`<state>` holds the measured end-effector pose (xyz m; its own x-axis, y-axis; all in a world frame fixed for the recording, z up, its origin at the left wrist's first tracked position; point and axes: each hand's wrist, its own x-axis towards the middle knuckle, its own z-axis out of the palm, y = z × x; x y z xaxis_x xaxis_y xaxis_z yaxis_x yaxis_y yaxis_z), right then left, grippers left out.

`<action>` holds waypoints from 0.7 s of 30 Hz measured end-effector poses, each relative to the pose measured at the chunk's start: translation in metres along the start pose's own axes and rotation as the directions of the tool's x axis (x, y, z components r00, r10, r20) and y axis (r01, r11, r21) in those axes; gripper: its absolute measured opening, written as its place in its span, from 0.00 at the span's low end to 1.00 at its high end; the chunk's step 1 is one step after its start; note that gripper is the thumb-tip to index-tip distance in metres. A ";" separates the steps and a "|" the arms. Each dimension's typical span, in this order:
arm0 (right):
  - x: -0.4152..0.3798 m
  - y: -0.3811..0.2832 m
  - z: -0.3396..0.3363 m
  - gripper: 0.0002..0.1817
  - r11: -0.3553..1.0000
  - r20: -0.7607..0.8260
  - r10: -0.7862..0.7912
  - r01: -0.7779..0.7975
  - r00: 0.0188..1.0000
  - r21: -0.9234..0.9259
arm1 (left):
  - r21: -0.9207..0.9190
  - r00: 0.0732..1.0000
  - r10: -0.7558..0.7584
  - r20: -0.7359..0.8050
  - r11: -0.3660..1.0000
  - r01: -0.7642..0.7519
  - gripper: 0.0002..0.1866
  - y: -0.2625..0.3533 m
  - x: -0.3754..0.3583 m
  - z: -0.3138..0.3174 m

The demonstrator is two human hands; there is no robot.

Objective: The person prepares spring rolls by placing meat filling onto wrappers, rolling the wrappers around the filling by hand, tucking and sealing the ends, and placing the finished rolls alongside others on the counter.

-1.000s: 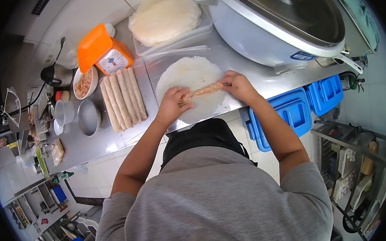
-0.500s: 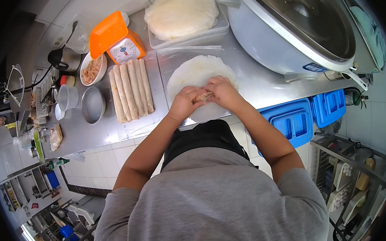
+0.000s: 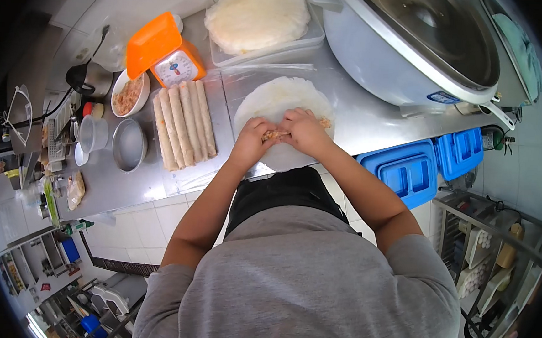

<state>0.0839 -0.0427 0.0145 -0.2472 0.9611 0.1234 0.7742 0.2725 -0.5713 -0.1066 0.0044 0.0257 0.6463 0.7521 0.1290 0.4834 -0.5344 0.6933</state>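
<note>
A round, pale wrapper (image 3: 282, 94) lies flat on the steel counter in front of me. On it is a line of pinkish minced filling (image 3: 273, 135), partly hidden under my fingers. My left hand (image 3: 251, 144) is closed over the left part of this filling with bent fingers. Beside it, my right hand (image 3: 305, 134) curls over the middle, fingertips close to the left ones. A bit of filling shows past the right hand, near the wrapper's right edge. Several long finished rolls (image 3: 185, 125) lie side by side to the left.
Behind the rolls stand an orange scale (image 3: 177, 67) and a white bowl (image 3: 142, 103) of filling. A metal pan (image 3: 129, 148) sits further left. A stack of wrappers (image 3: 256, 18) is at the back. A large lidded tub (image 3: 379, 57) and blue containers (image 3: 403, 172) are on the right.
My right hand has shifted slightly, and filling now shows to its right along the wrapper. My left hand has moved a little to the left, fingers still over the filling.
</note>
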 end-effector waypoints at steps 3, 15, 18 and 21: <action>0.003 -0.001 -0.001 0.10 0.997 0.018 0.048 -0.049 0.999 0.062 | -0.003 0.999 -0.024 0.049 1.000 0.024 0.17 -0.017 -0.002 -0.002; 0.016 -0.016 0.007 0.10 0.998 -0.040 -0.038 0.040 0.999 0.054 | 0.100 0.990 0.013 -0.141 0.995 0.001 0.15 -0.032 -0.028 -0.024; 0.018 -0.015 0.022 0.11 0.997 -0.066 -0.079 0.079 0.995 0.007 | 0.046 0.990 -0.109 -0.092 0.992 0.113 0.15 -0.045 -0.037 -0.033; 0.023 -0.018 0.013 0.11 0.994 0.044 0.012 -0.016 0.999 0.104 | 0.026 0.984 -0.138 -0.111 0.990 0.141 0.17 -0.046 -0.045 -0.042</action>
<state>0.0565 -0.0264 0.0172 -0.2634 0.9613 0.0807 0.7136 0.2505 -0.6542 -0.1827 0.0113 0.0173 0.5038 0.8567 0.1105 0.5849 -0.4325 0.6862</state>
